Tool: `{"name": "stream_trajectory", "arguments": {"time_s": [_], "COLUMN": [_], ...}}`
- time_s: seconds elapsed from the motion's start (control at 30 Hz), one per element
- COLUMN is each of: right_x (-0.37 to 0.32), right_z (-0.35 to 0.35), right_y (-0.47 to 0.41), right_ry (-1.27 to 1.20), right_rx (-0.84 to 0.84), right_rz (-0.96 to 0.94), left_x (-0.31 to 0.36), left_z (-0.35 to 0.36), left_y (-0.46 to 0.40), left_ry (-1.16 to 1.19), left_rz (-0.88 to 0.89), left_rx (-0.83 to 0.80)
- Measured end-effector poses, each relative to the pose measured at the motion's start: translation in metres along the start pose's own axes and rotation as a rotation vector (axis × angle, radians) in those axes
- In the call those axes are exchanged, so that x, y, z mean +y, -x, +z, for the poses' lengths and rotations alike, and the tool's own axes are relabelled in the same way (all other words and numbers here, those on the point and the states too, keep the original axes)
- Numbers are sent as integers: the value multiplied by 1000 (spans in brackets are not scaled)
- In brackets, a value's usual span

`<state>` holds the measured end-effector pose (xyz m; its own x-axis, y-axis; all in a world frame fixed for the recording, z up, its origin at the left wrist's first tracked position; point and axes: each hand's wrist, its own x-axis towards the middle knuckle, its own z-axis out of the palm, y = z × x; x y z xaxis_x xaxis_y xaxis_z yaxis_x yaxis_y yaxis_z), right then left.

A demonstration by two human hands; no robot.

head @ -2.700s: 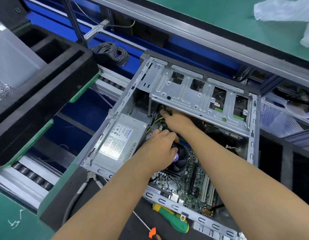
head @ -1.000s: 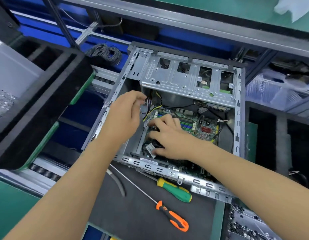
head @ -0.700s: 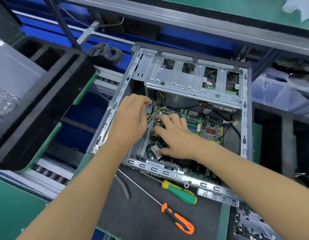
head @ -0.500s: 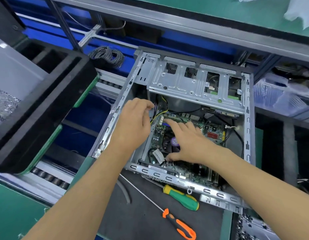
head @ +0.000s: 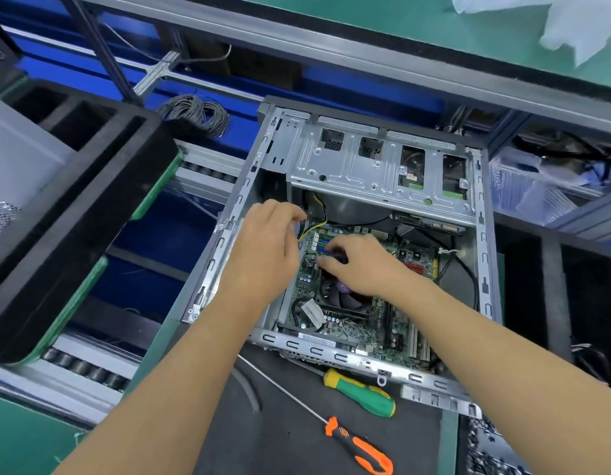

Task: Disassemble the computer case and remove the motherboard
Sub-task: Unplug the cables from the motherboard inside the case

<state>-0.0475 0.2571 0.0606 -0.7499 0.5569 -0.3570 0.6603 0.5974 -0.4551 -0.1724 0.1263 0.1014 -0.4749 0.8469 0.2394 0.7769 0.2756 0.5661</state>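
The open grey computer case (head: 483,269) lies on its side in the middle, with its drive cage (head: 365,173) across the far end. Inside lies the green motherboard (head: 393,327) with a black CPU fan (head: 341,299). My left hand (head: 263,255) is at the case's left wall, its fingertips pinched on the yellow and black wires (head: 314,217). My right hand (head: 365,265) reaches over the fan, fingers curled and pinched on a dark connector (head: 336,258) on the board's far left part.
A green-handled screwdriver (head: 362,392) and a long orange-handled one (head: 369,454) lie on the black mat (head: 280,440) in front of the case. A black foam tray (head: 74,217) sits on the roller conveyor (head: 84,368) at left. A wire coil (head: 194,114) lies behind.
My right hand slid from lying flat over the fan to the board's far left and curled its fingers onto the connector. My left hand stayed at the wires. The view drifted slightly.
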Motion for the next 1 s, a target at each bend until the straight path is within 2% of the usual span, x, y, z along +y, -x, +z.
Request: {"name": "stream_trajectory", "arguments": {"time_s": [0.1, 0.33, 0.47, 0.7, 0.8, 0.9, 1.0], "right_x": [-16, -21, -15, -12, -23, -39, -49], "right_z": [2, -8, -3, -8, -6, 6, 14], "right_y": [-13, -34, -33, -24, -23, -28, -34], "right_ry": [-45, -106, -242, -231, -95, 297, 507], "right_rx": [27, -105, -68, -61, -95, -82, -93], "right_rz": [-3, 77, 102, 58, -5, -79, -30], "left_x": [1, -1, -1, -1, 0, 0, 0], "left_z": [-1, 0, 0, 1, 0, 0, 0], "left_y": [0, 1, 0, 0, -1, -1, -1], "left_ry": [-3, 0, 5, 20, 19, 20, 17], "left_rz": [13, 18, 13, 4, -4, -9, -2], "left_rx": [-5, -5, -6, -2, 4, 4, 4]}}
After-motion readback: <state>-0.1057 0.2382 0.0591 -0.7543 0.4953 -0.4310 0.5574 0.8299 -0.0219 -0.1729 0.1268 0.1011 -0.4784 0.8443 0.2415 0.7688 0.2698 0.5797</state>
